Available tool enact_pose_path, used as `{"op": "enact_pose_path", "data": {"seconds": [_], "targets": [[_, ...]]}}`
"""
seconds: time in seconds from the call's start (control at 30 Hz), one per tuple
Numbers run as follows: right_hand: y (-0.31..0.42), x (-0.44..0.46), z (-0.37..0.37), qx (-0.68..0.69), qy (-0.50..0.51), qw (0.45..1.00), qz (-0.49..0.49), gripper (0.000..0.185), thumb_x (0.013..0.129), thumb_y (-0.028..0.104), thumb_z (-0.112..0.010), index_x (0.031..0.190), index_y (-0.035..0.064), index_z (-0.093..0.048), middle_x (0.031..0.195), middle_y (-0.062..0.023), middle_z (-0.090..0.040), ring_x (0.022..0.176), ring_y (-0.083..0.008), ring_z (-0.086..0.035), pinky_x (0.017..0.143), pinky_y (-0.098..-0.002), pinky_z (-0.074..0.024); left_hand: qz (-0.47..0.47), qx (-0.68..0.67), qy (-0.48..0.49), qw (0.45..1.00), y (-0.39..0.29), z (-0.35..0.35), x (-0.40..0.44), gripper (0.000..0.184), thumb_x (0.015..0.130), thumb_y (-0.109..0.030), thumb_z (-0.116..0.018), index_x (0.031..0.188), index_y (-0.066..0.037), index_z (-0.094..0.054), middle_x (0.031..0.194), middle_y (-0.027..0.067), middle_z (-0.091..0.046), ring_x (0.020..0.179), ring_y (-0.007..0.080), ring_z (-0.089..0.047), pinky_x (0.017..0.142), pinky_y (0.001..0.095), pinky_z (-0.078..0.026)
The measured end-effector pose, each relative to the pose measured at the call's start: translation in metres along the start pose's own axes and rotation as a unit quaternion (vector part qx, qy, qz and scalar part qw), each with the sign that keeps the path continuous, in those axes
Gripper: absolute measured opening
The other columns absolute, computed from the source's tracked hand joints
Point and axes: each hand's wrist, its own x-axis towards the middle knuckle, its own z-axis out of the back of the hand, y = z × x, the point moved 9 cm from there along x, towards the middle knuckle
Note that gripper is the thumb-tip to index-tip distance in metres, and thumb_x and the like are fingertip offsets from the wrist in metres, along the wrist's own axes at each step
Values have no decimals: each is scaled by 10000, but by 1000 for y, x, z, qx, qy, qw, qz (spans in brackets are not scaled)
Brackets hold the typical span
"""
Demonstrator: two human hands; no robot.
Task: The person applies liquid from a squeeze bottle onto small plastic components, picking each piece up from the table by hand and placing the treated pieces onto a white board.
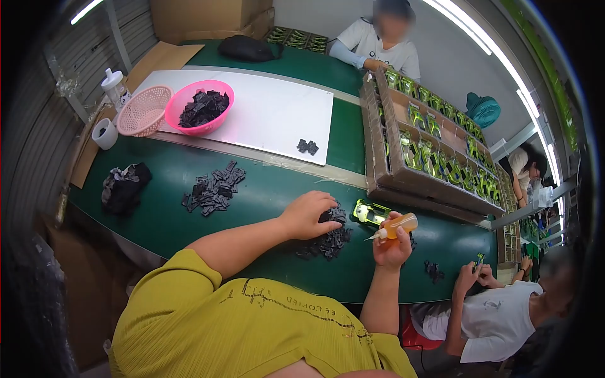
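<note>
My left hand [309, 215] reaches into a pile of small black plastic pieces [331, 242] on the green table, its fingers curled around some of them. Exactly how many pieces lie between the fingertips is hidden. In my right hand [392, 249] is a small squeeze bottle [399, 225] of orange liquid, tilted, its thin nozzle pointing left. Just beyond the bottle a bright green and silver part [370, 213] rests on the table, touched by neither hand.
Another heap of black pieces [216, 189] lies left, beside a dark cloth [126, 188]. A pink bowl [200, 107] of black pieces and a pink basket [145, 112] stand behind. A cardboard tray rack [435, 179] holds green parts. Co-workers sit at right [504, 315] and across [381, 41].
</note>
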Motion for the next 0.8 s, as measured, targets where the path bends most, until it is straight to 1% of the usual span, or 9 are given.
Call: {"op": "enact_pose_path", "data": {"seconds": [0.07,0.3,0.37,0.47,0.57,0.6,0.67,0.7,0.8], "targets": [[0,1,2,-3,1,1000,-1,415,795,159,-575,1149,-50,-514,880,-154,-609,639,-184,-614,493,-263,-522,-2,1,2,1000,-1,0,0,466,793,-383,-683,1065,-12,-611,1161,156,-583,1136,324,-508,979,407,-400],[4,9,-2,77,18,997,-26,436,810,190,-573,1167,-51,-509,901,-156,-605,608,-162,-576,493,-270,-504,-13,-1,3,1000,-1,-1,-2,473,798,-393,-679,1067,-11,-608,1155,155,-584,1123,328,-515,979,409,-398],[15,12,-14,99,29,994,-27,445,814,200,-570,1170,-58,-501,915,-159,-598,600,-156,-563,489,-273,-502,-14,0,3,1000,0,-1,-2,472,799,-395,-679,1065,-12,-608,1151,156,-585,1118,329,-516,978,408,-398],[39,17,-50,83,89,993,5,460,817,212,-572,1170,-71,-489,917,-155,-579,590,-149,-542,475,-257,-483,-12,-7,6,1000,-2,1,0,475,798,-399,-681,1064,-13,-608,1143,158,-585,1111,332,-518,974,409,-400],[49,19,-61,82,63,995,15,488,814,219,-586,1183,-75,-465,907,-163,-553,599,-163,-539,482,-264,-493,-20,-15,11,1000,-1,-4,-7,480,798,-407,-681,1065,-15,-607,1141,161,-585,1109,333,-518,970,410,-402],[52,22,-68,91,77,993,17,491,810,213,-589,1187,-74,-460,911,-168,-553,613,-169,-554,495,-270,-505,-34,-11,2,999,-1,0,-1,481,799,-410,-681,1066,-16,-607,1141,161,-585,1108,333,-519,969,411,-403],[50,13,-79,98,147,984,19,496,799,193,-597,1193,-73,-454,915,-177,-555,672,-191,-593,527,-271,-516,-15,-8,10,1000,0,0,-3,480,801,-411,-681,1068,-19,-607,1147,162,-584,1107,334,-520,963,411,-409],[46,7,-78,55,142,988,18,466,823,252,-581,1164,-38,-451,931,-144,-517,598,-151,-528,466,-245,-451,19,-18,44,999,5,-4,-2,491,800,-404,-692,1112,-37,-599,1219,160,-569,1192,331,-486,1039,422,-356],[28,4,-58,47,105,993,15,467,814,246,-584,1159,-41,-452,934,-148,-517,588,-155,-529,469,-252,-460,8,-16,39,999,3,-3,-1,485,801,-401,-691,1111,-39,-602,1214,158,-572,1192,331,-487,1036,421,-361]]}}
